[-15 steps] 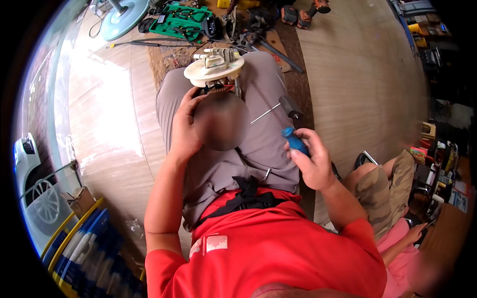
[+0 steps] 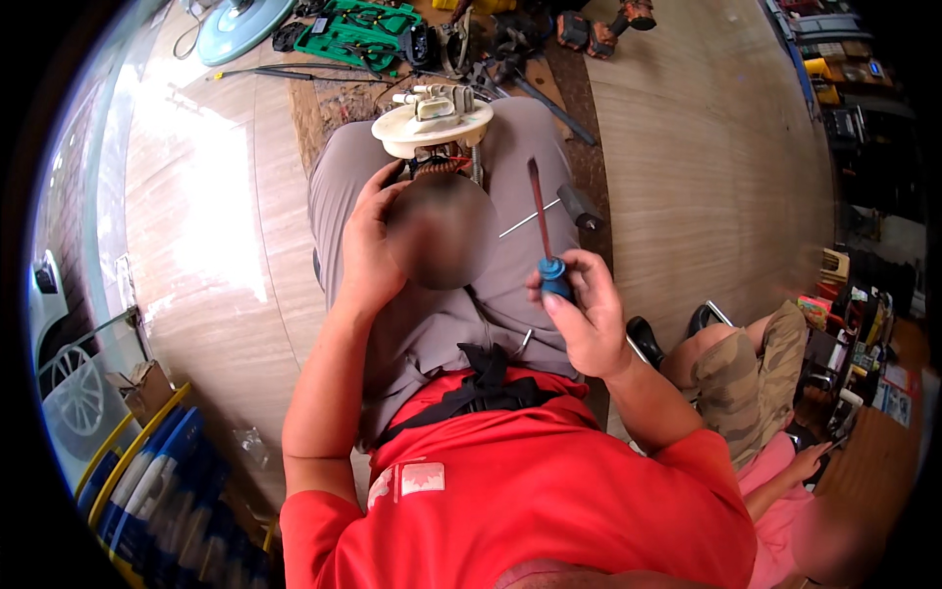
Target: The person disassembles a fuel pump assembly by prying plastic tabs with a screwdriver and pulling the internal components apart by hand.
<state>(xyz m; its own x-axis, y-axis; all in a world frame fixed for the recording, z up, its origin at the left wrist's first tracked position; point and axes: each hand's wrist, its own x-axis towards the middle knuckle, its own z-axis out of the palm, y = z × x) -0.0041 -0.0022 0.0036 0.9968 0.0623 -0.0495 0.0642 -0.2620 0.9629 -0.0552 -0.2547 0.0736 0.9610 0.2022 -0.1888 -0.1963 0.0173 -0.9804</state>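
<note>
On my lap in the head view sits an assembly with a cream round flange [image 2: 397, 130], wires and a corrugated tube beneath it. My left hand [image 2: 373, 240] grips its lower body, which a blurred patch largely hides. My right hand [image 2: 594, 314] holds a screwdriver [image 2: 551, 275] by its blue handle, its thin reddish shaft pointing up and forward, right of the assembly. A dark T-handled tool [image 2: 579, 206] with a silver shaft lies on my right thigh behind the screwdriver.
Beyond my knees are a green tool case [image 2: 343, 39], orange-and-black power tools [image 2: 599, 34] and other tools on a worn board [image 2: 545, 74]. A pedestal base [image 2: 235, 39] stands at back left, a yellow-framed rack [image 2: 147, 471] at lower left. Another person [image 2: 746, 383] sits at right beside cluttered shelves.
My right hand has moved left and turned the screwdriver, whose shaft now shows upright. The assembly and my left hand have shifted slightly right in the picture.
</note>
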